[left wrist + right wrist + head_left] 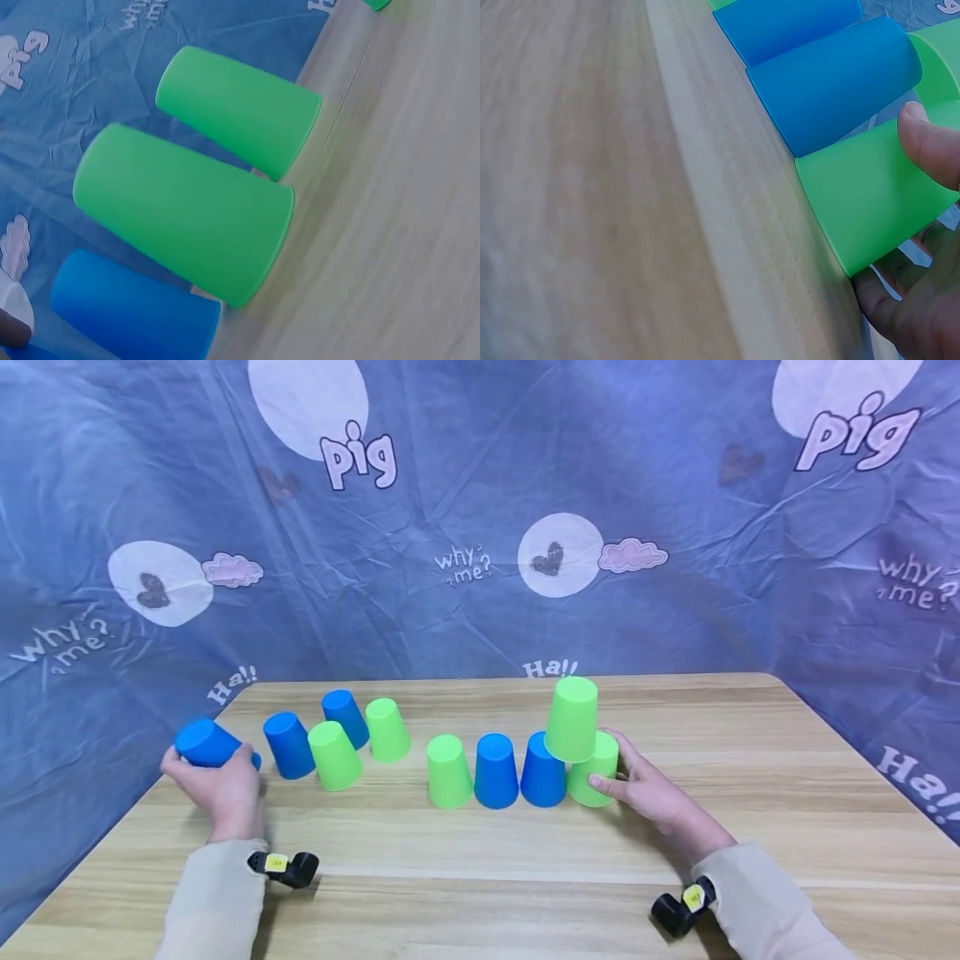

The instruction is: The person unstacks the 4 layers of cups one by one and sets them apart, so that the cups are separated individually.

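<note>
At the left, my left hand (225,789) grips a blue cup (202,742), which is tilted with its closed end toward the upper left. My right hand (645,789) holds the green cup (877,195) at the right end of a row, thumb on its near side. Another green cup (573,718) stands upside down on top, straddling that cup and the blue cup (542,777) beside it. A second blue cup (496,772) and a green cup (449,772) continue the row leftward, all upside down.
Between the row and my left hand stand a blue cup (288,747), a green cup (335,757), a farther blue cup (345,718) and another green cup (387,731), all upside down. A patterned blue cloth (465,627) hangs behind the wooden table (465,893).
</note>
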Demonstrator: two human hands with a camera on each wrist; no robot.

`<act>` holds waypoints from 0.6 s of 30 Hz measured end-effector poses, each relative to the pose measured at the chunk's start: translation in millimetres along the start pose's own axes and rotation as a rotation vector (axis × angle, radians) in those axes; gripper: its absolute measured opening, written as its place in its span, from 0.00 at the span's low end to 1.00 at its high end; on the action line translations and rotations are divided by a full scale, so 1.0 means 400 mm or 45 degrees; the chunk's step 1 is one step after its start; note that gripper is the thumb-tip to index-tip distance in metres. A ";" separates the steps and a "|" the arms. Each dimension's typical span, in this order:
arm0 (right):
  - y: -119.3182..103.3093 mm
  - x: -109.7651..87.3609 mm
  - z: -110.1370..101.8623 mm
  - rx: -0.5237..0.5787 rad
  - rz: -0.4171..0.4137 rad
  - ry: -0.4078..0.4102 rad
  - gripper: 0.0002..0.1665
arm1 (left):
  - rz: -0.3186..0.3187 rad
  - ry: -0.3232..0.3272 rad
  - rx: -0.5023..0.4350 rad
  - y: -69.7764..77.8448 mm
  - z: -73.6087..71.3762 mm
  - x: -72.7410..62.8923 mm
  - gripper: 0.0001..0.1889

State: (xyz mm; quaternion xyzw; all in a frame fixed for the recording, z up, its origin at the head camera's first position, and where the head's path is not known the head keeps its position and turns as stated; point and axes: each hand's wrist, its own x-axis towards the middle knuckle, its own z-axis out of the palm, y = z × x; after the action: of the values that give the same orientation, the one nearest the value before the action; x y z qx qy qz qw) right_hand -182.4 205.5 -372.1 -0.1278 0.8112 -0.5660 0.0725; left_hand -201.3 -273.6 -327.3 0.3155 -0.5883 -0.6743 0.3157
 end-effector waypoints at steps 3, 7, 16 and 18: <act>0.001 -0.001 -0.001 -0.005 -0.001 -0.002 0.42 | -0.032 0.008 0.011 -0.010 -0.001 0.012 0.40; 0.000 -0.001 -0.002 -0.004 0.000 -0.003 0.42 | -0.050 -0.006 0.044 -0.026 -0.004 0.022 0.41; -0.006 0.001 -0.002 0.010 0.012 -0.002 0.43 | -0.113 -0.078 0.133 -0.055 -0.011 0.026 0.42; -0.007 0.000 -0.002 0.013 0.019 0.003 0.43 | -0.118 -0.078 0.139 -0.059 -0.010 0.027 0.42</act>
State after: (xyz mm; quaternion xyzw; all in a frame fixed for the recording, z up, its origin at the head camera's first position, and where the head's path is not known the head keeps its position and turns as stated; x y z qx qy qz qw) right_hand -182.3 205.3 -369.4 -0.1208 0.8094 -0.5696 0.0766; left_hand -206.0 -282.2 -351.7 0.3386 -0.6184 -0.6644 0.2483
